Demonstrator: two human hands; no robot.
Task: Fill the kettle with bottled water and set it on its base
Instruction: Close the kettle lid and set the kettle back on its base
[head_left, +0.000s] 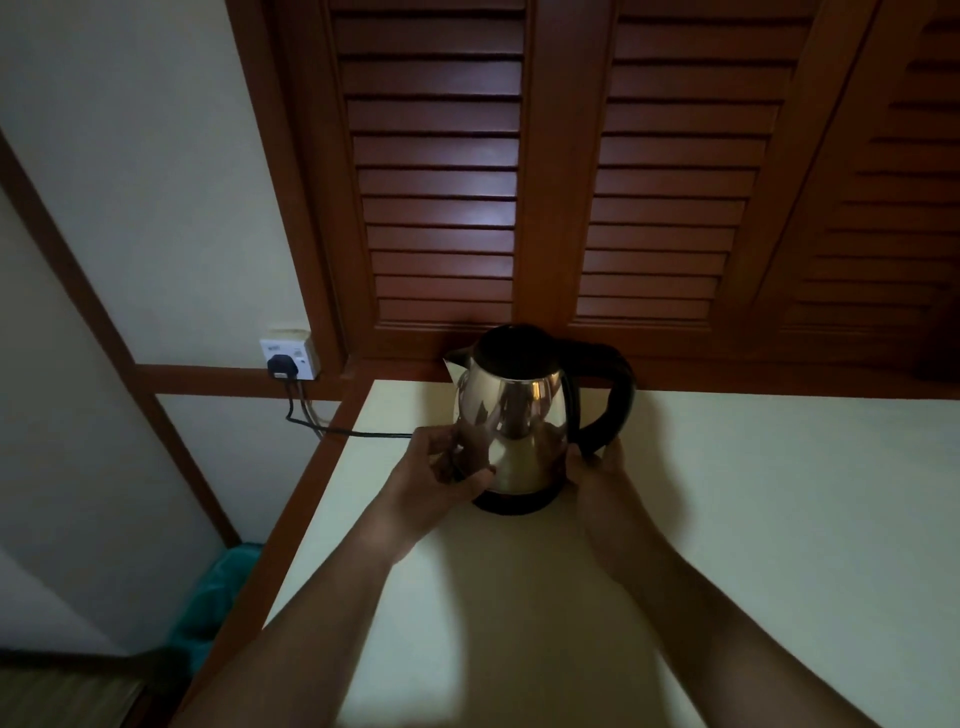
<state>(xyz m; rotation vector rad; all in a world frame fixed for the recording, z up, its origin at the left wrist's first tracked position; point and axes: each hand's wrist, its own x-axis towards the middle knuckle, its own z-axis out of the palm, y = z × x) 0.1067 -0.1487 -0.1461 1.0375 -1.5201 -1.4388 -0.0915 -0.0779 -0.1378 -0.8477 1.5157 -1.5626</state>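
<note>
Standing upright on the pale tabletop (727, 519), close to the louvred wooden doors (545, 182) behind it, the steel kettle (511, 426) sits on its black base (511, 501), spout to the left, black handle to the right. Both hands are apart, one on each side of the kettle: the left hand (441, 475) curls against the lower left wall just above the base, the right hand (597, 462) presses at the foot of the handle; neither clearly closes around anything. The step looks like seating or squaring the kettle on the base, or the start of lifting it off. No water bottle is in view, and whether the kettle holds water cannot be told; its dark lid area is unreadable. A cord (353, 431) runs left from the kettle to a wall socket (290, 358).
</note>
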